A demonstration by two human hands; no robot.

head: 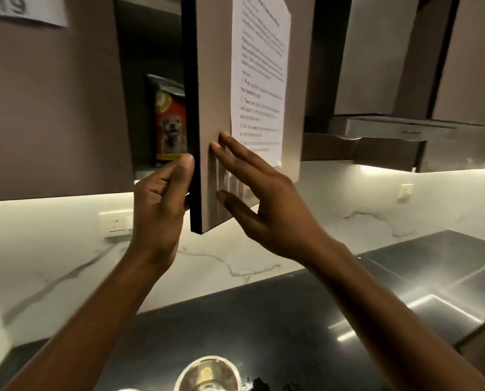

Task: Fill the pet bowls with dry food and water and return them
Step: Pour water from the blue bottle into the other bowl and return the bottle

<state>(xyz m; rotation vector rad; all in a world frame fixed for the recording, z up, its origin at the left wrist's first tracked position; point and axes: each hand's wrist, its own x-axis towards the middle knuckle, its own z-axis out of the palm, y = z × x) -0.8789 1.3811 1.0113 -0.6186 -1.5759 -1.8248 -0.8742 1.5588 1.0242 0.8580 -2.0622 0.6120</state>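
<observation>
A red bag of dog food (170, 122) with a dog's picture stands upright on the shelf inside an upper cabinet, partly hidden by the half-open cabinet door (213, 80). My left hand (159, 204) grips the door's dark lower edge, thumb on top. My right hand (252, 198) rests flat on the door's outer face by the metal handle (224, 187), fingers spread. A shiny metal pet bowl (207, 373) sits on the dark counter at the bottom edge of the view.
A printed instruction sheet (259, 71) is taped to the door. A steel range hood (390, 128) hangs to the right. Below lie the dark countertop (264, 320), a steel surface (447, 277) at right, a marble backsplash and a wall switch (117, 224).
</observation>
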